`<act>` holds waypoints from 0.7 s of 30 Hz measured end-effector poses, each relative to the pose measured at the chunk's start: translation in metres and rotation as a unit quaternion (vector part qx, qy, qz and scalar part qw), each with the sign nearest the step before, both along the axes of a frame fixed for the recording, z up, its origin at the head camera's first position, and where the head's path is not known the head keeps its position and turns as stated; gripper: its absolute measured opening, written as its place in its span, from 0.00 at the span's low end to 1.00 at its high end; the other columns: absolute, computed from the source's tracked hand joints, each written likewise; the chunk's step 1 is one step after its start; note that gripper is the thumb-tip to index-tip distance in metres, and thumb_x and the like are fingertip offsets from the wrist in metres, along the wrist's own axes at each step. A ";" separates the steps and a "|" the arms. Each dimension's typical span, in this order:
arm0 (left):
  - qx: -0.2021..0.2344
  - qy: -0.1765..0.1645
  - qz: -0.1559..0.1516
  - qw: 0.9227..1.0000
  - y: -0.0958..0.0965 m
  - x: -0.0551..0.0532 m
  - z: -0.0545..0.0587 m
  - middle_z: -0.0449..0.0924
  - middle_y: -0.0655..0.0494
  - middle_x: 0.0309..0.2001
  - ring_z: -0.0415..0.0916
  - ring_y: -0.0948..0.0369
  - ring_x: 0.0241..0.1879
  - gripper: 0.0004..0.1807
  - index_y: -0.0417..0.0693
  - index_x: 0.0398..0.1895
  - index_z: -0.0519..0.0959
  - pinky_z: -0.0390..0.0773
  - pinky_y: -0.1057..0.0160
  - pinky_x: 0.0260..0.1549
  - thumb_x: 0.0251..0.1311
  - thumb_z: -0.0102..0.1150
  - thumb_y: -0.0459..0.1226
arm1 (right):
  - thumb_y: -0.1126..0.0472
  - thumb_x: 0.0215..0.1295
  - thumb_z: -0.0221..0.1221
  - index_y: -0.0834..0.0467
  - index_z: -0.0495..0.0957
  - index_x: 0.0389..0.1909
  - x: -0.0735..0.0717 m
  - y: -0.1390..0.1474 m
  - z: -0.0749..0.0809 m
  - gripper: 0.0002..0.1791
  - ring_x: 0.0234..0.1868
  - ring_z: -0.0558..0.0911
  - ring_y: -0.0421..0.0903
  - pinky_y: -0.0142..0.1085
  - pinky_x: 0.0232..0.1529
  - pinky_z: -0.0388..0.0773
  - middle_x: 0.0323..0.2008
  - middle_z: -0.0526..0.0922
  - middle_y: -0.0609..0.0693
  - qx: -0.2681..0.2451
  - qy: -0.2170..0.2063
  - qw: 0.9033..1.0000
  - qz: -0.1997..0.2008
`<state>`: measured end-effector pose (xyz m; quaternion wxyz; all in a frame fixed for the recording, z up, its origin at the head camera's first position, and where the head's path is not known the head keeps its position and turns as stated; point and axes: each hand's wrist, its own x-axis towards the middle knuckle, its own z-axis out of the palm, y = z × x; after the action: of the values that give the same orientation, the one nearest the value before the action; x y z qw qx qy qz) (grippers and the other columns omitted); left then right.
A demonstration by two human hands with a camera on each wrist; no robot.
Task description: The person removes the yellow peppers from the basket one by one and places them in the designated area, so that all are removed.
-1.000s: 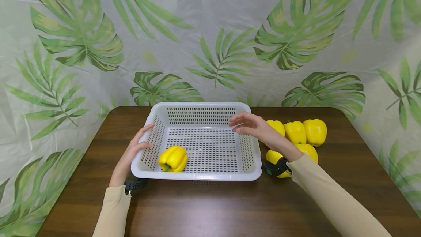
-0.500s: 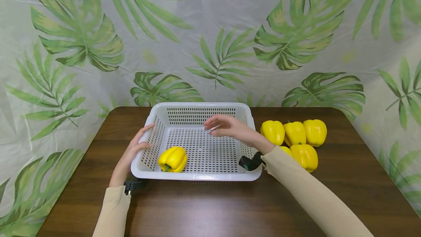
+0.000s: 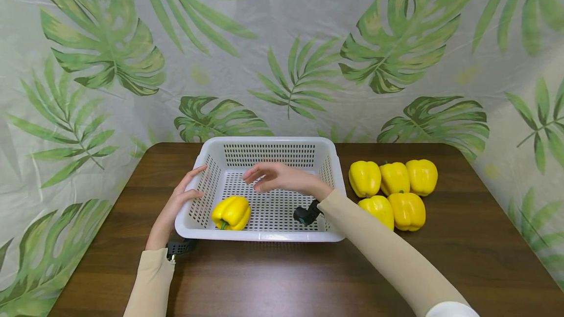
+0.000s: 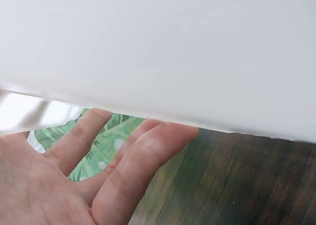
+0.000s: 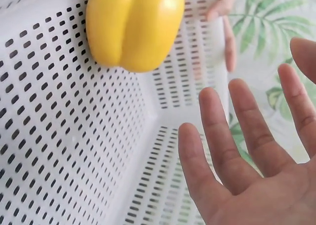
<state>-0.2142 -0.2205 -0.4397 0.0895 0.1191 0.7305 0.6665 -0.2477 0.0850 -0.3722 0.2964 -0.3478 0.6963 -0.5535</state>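
A white perforated plastic basket point(image 3: 260, 236) rests on the table. Its left rim is held by my left hand point(image 3: 174, 202), with digits lapping over the edge; in the left wrist view, other fingers point(image 4: 133, 170) reach up against the outer side. One yellow bell pepper point(image 3: 231, 213) lies in the basket's front left corner, stem toward me. My right hand point(image 3: 277, 178) hovers over the basket behind and right of that pepper, holding nothing. Its fingers point(image 5: 215, 121) are spread and loosely bent in the right wrist view, apart from the pepper.
Several yellow bell peppers point(image 3: 394, 178) are grouped on the dark wooden table point(image 3: 462, 238) right of the basket. My right forearm point(image 3: 387, 253) partly covers the nearest one. A leaf-patterned cloth point(image 3: 299, 23) hangs behind the table. Each wrist wears a black strapped device point(image 3: 307, 213).
My right hand has moved left, from the basket's right rim to above its middle, near the pepper inside. My left hand, the basket and the peppers have stayed put.
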 end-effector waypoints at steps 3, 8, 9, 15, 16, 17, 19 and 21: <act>-0.001 0.003 0.001 1.000 0.000 0.000 0.000 0.43 0.42 0.73 0.55 0.36 0.63 0.33 0.51 0.74 0.52 0.73 0.42 0.45 0.64 0.39 0.29 | 0.69 0.65 0.56 0.65 0.70 0.60 -0.003 -0.011 -0.004 0.22 0.57 0.74 0.52 0.37 0.54 0.73 0.58 0.74 0.56 0.018 0.004 1.000 0.010; -0.003 0.003 0.000 1.000 0.000 0.000 0.000 0.43 0.41 0.73 0.56 0.36 0.62 0.33 0.51 0.74 0.52 0.74 0.45 0.46 0.64 0.39 0.29 | 0.72 0.64 0.55 0.66 0.69 0.61 -0.008 -0.029 -0.012 0.23 0.61 0.70 0.61 0.36 0.55 0.72 0.61 0.70 0.61 0.041 0.016 0.998 0.039; -0.005 0.004 0.002 1.000 0.000 0.000 0.000 0.43 0.41 0.73 0.57 0.36 0.62 0.33 0.51 0.74 0.52 0.74 0.46 0.46 0.64 0.39 0.29 | 0.72 0.63 0.54 0.66 0.68 0.61 -0.009 -0.033 -0.014 0.23 0.61 0.69 0.62 0.36 0.55 0.71 0.62 0.69 0.62 0.043 0.017 0.998 0.046; -0.012 0.001 0.003 1.000 0.000 0.001 0.001 0.45 0.40 0.72 0.58 0.35 0.61 0.33 0.51 0.74 0.51 0.75 0.44 0.44 0.64 0.40 0.30 | 0.71 0.60 0.54 0.67 0.67 0.62 -0.010 -0.049 -0.023 0.27 0.64 0.66 0.58 0.37 0.61 0.65 0.63 0.69 0.60 0.062 0.033 0.994 0.083; -0.010 0.000 0.001 1.000 0.000 0.001 0.001 0.45 0.40 0.72 0.58 0.35 0.61 0.33 0.51 0.74 0.51 0.75 0.43 0.44 0.65 0.40 0.30 | 0.70 0.59 0.55 0.66 0.68 0.62 -0.011 -0.051 -0.024 0.27 0.64 0.66 0.57 0.38 0.62 0.64 0.63 0.69 0.60 0.066 0.040 0.993 0.088; -0.009 -0.001 0.001 1.000 0.000 0.001 0.001 0.45 0.40 0.72 0.58 0.36 0.61 0.33 0.52 0.74 0.51 0.75 0.43 0.44 0.65 0.40 0.30 | 0.69 0.59 0.55 0.66 0.67 0.63 -0.011 -0.053 -0.026 0.28 0.65 0.65 0.56 0.39 0.63 0.62 0.63 0.69 0.61 0.067 0.045 0.992 0.094; -0.008 -0.001 0.001 1.000 0.000 0.001 0.001 0.46 0.41 0.72 0.58 0.36 0.61 0.33 0.52 0.74 0.51 0.75 0.43 0.44 0.65 0.40 0.30 | 0.68 0.58 0.55 0.66 0.67 0.63 -0.011 -0.056 -0.028 0.29 0.65 0.65 0.55 0.41 0.65 0.60 0.63 0.69 0.59 0.074 0.057 0.990 0.106; -0.005 -0.001 0.000 1.000 0.000 0.000 0.001 0.46 0.41 0.72 0.58 0.36 0.61 0.33 0.52 0.74 0.51 0.75 0.44 0.44 0.65 0.39 0.29 | 0.67 0.57 0.55 0.65 0.67 0.63 -0.011 -0.059 -0.030 0.29 0.66 0.64 0.54 0.40 0.66 0.58 0.64 0.69 0.58 0.085 0.067 0.988 0.113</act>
<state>-0.2139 -0.2209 -0.4386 0.0907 0.1182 0.7334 0.6632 -0.2588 0.0263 -0.4024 0.3384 -0.4336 0.7155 -0.4307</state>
